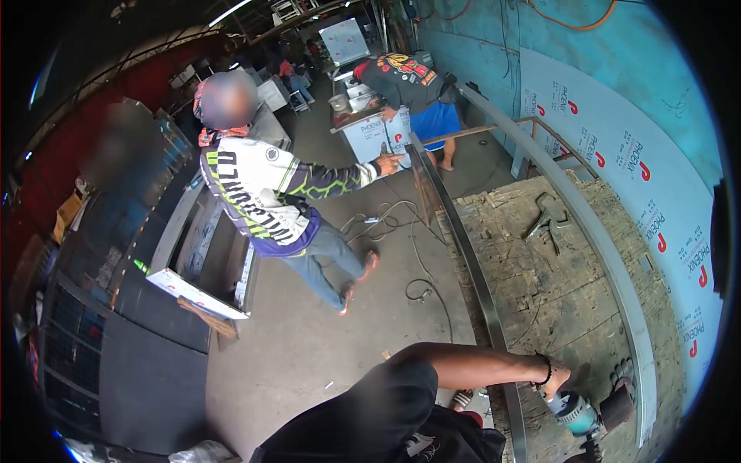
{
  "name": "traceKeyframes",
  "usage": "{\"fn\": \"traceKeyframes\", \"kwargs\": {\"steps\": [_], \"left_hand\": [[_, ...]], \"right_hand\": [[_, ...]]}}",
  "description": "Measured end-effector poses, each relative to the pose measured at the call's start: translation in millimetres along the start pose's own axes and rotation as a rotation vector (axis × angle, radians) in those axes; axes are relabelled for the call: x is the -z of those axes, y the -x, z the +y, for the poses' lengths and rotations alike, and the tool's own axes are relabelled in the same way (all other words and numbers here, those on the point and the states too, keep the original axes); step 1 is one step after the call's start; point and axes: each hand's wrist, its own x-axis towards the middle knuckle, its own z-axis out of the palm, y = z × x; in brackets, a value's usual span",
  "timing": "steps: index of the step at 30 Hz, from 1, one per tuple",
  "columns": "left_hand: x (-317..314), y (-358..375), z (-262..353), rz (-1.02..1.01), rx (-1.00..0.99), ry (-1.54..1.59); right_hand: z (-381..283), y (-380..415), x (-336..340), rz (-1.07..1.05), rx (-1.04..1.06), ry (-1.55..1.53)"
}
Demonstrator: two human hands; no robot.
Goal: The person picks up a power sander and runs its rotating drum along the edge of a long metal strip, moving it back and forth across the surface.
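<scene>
My left hand (554, 380), bare with a dark beaded bracelet at the wrist, is closed round the grey grip of a teal power tool (579, 415). A brown drum-like part (617, 409) sits at the tool's right side. Just beyond the drum are grey glove-like fingers (622, 372). My right hand is out of sight. My left forearm passes over a long dark metal bar (471, 266) along the worktable's left edge. To the right of the tool lies a long grey metal bar (614, 278) on the worn wooden tabletop (544, 301).
Locking pliers (549, 222) lie on the table. Across the bar, a person in a white jersey (258, 185) touches its far end. Another person (409, 92) bends over a sheet-covered cabinet. A cable (413, 255) loops on the floor. Film-covered sheets (617, 170) line the right wall.
</scene>
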Motion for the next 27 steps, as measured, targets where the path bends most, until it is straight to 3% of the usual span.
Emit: {"fn": "traceKeyframes", "kwargs": {"steps": [3,6,13,24,27], "left_hand": [[8,25,7,0.025,0.048,0.084],[-2,1,-2,-0.011,0.03,0.056],[-1,7,-4,-0.015,0.038,0.222],[-3,3,-8,-0.011,0.059,0.226],[1,2,-9,-0.094,0.049,0.119]], "right_hand": [[0,-1,1,0.01,-0.011,-0.024],[12,-17,26,-0.026,-0.039,-0.012],[0,-1,4,-0.052,-0.028,0.024],[8,-5,8,-0.069,-0.034,0.007],[11,-8,11,-0.076,-0.041,0.007]]}}
